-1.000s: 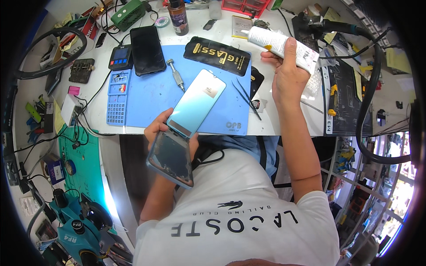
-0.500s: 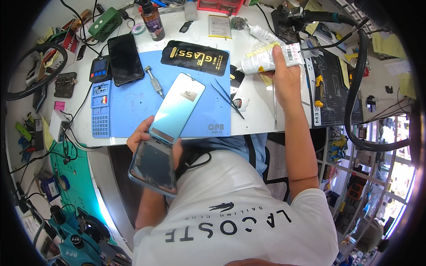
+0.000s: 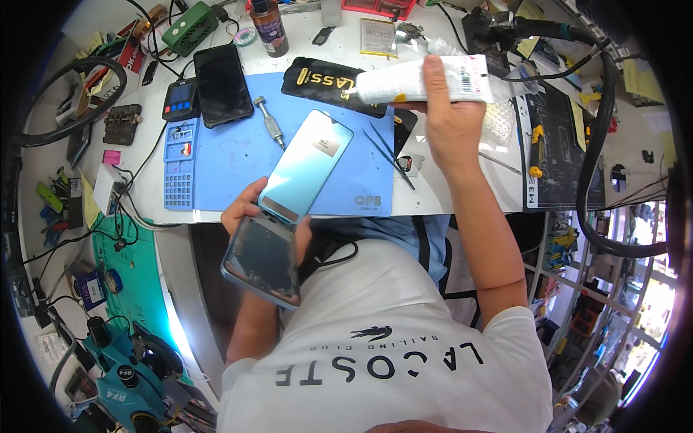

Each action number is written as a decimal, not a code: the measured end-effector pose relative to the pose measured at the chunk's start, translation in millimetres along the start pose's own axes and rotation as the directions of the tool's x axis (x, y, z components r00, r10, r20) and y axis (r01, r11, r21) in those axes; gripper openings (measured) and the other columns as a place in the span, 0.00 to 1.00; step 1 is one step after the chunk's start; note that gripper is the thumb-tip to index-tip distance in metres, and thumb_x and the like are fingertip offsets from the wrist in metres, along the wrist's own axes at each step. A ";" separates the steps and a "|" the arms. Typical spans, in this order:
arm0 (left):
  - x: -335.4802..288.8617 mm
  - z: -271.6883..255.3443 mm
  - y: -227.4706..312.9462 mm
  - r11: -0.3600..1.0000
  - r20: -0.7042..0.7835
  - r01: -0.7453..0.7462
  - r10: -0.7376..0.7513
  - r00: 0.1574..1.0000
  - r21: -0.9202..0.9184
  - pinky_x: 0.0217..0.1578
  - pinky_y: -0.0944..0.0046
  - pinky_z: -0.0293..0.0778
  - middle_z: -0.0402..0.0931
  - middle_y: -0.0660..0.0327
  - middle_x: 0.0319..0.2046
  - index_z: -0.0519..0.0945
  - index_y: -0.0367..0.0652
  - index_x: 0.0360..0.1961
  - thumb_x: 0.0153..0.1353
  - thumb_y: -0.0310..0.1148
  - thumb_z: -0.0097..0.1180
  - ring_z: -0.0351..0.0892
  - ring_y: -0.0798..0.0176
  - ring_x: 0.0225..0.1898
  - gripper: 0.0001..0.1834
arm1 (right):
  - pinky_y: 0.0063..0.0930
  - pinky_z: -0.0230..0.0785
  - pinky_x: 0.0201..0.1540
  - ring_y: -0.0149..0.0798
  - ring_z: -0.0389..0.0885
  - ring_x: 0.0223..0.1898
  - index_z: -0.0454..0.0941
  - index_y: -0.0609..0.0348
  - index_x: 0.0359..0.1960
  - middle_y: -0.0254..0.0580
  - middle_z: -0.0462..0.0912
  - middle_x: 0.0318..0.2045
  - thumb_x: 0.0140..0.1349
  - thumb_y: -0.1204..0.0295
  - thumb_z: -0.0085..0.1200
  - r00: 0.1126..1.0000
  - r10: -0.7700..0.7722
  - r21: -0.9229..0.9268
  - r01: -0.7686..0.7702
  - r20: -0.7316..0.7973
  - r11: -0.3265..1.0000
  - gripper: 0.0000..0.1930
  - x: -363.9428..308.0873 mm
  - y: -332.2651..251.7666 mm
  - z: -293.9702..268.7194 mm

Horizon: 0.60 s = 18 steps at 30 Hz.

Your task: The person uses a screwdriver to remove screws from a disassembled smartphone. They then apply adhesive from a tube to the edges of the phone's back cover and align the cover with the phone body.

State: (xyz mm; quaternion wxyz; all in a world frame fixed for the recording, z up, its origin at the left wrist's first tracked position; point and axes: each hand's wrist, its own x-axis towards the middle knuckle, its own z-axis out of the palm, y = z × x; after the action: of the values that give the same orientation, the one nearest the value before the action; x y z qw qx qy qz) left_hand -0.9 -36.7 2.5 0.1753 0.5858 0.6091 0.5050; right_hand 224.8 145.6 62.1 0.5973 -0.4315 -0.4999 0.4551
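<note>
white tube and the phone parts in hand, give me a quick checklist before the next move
1. White tube gripped: ok, in the right hand.
2. Phone frame supported: ok, in the left hand.
3. Nozzle at the frame: not ok, it points left and overlaps the black packet in view.
4. Nozzle uncapped: cannot tell, the tip is too small.
5. Light blue panel detached: cannot tell, its lower end meets the frame.
6. Tweezers clear of both hands: ok, lying across the right edge of the blue mat.

Bright light [image 3: 655, 292] glares behind crowded shelving [image 3: 583, 290].
</note>
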 end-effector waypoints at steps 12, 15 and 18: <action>1.4 0.2 3.1 0.997 0.035 0.059 -0.061 0.998 0.049 0.62 0.56 0.76 0.71 0.41 0.61 0.58 0.41 0.53 0.48 0.24 0.80 0.77 0.51 0.62 0.42 | 0.31 0.80 0.34 0.35 0.88 0.29 0.88 0.68 0.38 0.48 0.91 0.30 0.73 0.57 0.63 0.989 -0.099 -0.311 0.128 0.107 0.942 0.20 5.8 24.6 32.5; 1.8 2.8 3.0 0.998 -0.059 0.011 -0.008 0.998 0.054 0.55 0.65 0.77 0.75 0.47 0.59 0.65 0.35 0.52 0.45 0.23 0.78 0.81 0.57 0.55 0.38 | 0.31 0.79 0.33 0.35 0.88 0.29 0.88 0.68 0.38 0.47 0.91 0.29 0.73 0.57 0.63 0.987 -0.106 -0.316 0.139 0.121 0.938 0.21 5.2 24.1 34.0; 2.6 -1.4 6.1 0.993 0.042 0.054 -0.059 0.997 0.105 0.63 0.55 0.76 0.72 0.42 0.60 0.58 0.40 0.53 0.46 0.25 0.81 0.77 0.51 0.62 0.43 | 0.31 0.79 0.33 0.35 0.87 0.28 0.88 0.68 0.39 0.47 0.90 0.28 0.73 0.57 0.62 0.992 -0.060 -0.259 0.087 0.108 0.962 0.20 6.7 33.3 32.3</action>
State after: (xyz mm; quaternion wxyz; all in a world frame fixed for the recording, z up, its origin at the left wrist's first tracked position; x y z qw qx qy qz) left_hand 0.6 -36.1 9.1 0.1724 0.5879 0.6469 0.4541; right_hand 189.7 161.2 35.2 0.5255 -0.4650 -0.6007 0.3831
